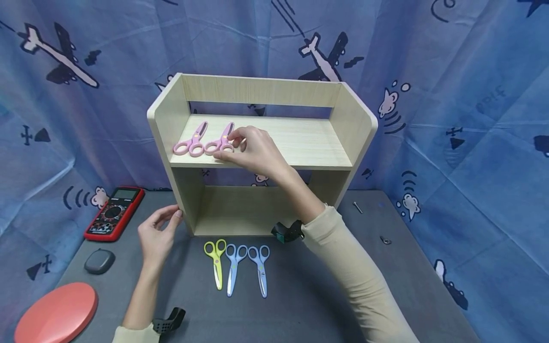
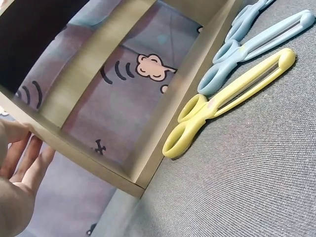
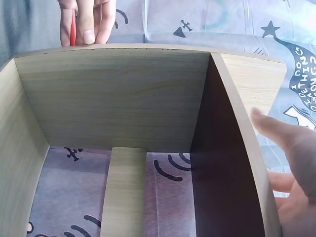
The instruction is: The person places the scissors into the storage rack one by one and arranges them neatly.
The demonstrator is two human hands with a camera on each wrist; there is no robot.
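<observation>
A light wooden two-tier shelf [image 1: 300, 143] stands on the grey table. Two pink scissors lie side by side on the left of its upper board. My right hand [image 1: 229, 145] reaches over that board and pinches the handle of the right pink scissors [image 1: 218, 143]; the left pink scissors [image 1: 190, 141] lie free beside it. With straight fingers, my left hand [image 1: 169, 216] touches the shelf's lower left side panel [image 2: 89, 158]. In front of the shelf lie yellow scissors [image 1: 216, 262] and two blue scissors [image 1: 233, 269] in a row. The right wrist view shows the shelf's underside [image 3: 118, 94] and my right hand [image 3: 291, 168].
A red multimeter [image 1: 113, 213], a dark oval object [image 1: 99, 261] and a red disc [image 1: 55, 312] lie at the table's left. A screw [image 1: 358, 207] and a small washer [image 1: 385, 240] lie at the right. Blue patterned cloth hangs behind and at both sides.
</observation>
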